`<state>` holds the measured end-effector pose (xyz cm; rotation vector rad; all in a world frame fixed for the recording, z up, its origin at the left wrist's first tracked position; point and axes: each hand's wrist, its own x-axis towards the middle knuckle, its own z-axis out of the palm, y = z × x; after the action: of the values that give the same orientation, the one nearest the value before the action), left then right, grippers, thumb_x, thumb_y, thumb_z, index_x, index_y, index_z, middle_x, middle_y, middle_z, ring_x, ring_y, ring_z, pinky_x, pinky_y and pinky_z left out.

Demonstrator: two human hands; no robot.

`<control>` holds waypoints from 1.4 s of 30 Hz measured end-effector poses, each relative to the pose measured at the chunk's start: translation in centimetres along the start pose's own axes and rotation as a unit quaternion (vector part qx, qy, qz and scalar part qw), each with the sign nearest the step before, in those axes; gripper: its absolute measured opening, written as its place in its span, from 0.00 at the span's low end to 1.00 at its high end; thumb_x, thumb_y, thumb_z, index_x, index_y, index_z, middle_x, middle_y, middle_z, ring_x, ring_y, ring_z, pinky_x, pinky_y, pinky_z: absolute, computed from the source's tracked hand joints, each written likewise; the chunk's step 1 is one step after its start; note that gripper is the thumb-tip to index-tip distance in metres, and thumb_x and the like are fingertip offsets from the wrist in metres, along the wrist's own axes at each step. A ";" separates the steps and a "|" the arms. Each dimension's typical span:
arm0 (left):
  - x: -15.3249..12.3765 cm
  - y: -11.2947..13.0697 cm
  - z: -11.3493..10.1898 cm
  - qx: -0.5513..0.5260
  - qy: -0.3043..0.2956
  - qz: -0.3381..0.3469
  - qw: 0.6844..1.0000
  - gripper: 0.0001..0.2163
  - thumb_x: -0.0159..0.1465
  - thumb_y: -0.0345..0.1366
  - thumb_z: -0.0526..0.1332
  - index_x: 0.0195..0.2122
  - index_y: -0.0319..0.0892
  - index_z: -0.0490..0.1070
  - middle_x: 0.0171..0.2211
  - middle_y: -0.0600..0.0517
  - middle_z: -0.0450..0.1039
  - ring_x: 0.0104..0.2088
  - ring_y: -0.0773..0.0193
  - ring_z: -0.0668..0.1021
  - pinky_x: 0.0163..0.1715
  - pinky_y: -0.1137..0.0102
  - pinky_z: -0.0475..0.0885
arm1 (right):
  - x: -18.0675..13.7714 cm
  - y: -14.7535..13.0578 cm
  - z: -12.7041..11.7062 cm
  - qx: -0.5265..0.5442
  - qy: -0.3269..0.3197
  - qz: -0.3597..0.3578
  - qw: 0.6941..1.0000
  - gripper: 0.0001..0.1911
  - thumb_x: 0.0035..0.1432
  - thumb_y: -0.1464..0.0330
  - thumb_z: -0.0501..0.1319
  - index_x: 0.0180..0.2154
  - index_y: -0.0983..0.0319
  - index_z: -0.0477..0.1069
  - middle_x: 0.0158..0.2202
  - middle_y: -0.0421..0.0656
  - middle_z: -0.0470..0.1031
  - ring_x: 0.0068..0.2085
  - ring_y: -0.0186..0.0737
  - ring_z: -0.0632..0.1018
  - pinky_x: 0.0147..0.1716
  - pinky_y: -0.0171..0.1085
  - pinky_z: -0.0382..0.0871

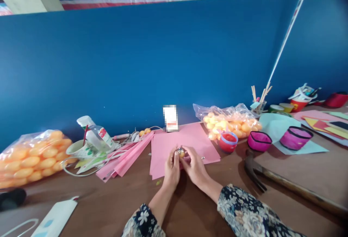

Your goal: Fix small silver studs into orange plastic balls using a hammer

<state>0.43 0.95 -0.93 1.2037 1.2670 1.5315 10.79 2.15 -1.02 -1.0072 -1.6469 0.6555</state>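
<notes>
My left hand (172,170) and my right hand (195,167) meet over the near edge of some pink paper sheets (174,139). Between their fingertips they hold a small shiny gold-and-silver piece (181,152), roughly round; its exact kind is too small to make out. Fingers of both hands are closed around it. A tiny shiny bit (202,158) lies on the pink paper just right of my right hand.
At left are a bag of orange balls (35,157), a bottle (99,137) and folded pink strips (130,157). To the right stand another ball bag (231,124), a red cup (228,142), magenta fabric rings (259,142) and a hammer (285,182). A blue partition (152,55) rises behind.
</notes>
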 end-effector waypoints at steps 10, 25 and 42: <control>-0.2 0.3 0.2 -0.029 -0.044 -0.029 0.998 0.23 0.57 0.43 0.58 0.53 0.44 0.60 0.48 0.46 0.70 0.48 0.58 0.73 0.46 0.66 0.69 | -0.1 0.0 -0.5 -0.037 -0.016 0.010 0.999 0.19 0.55 0.72 0.53 0.50 0.60 0.61 0.47 0.46 0.70 0.47 0.41 0.72 0.45 0.42 0.68; -0.2 -0.1 0.0 -0.095 -0.034 -0.061 0.993 0.23 0.56 0.44 0.60 0.53 0.45 0.62 0.50 0.48 0.69 0.48 0.58 0.72 0.45 0.67 0.70 | 0.2 0.4 -0.9 -0.097 0.021 -0.057 0.994 0.13 0.57 0.67 0.54 0.45 0.60 0.67 0.43 0.46 0.73 0.45 0.43 0.72 0.46 0.44 0.65; 0.0 -0.2 -0.2 -0.142 -0.008 -0.090 0.986 0.25 0.58 0.48 0.54 0.55 0.42 0.59 0.49 0.42 0.68 0.42 0.58 0.76 0.41 0.65 0.72 | 0.2 -0.3 -0.7 -0.044 0.009 0.002 0.999 0.13 0.56 0.67 0.55 0.45 0.59 0.65 0.43 0.45 0.72 0.45 0.42 0.72 0.44 0.43 0.66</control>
<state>0.26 0.91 -1.12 0.8914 1.0722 1.5060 11.37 2.11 -0.46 -1.0776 -1.6693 0.5793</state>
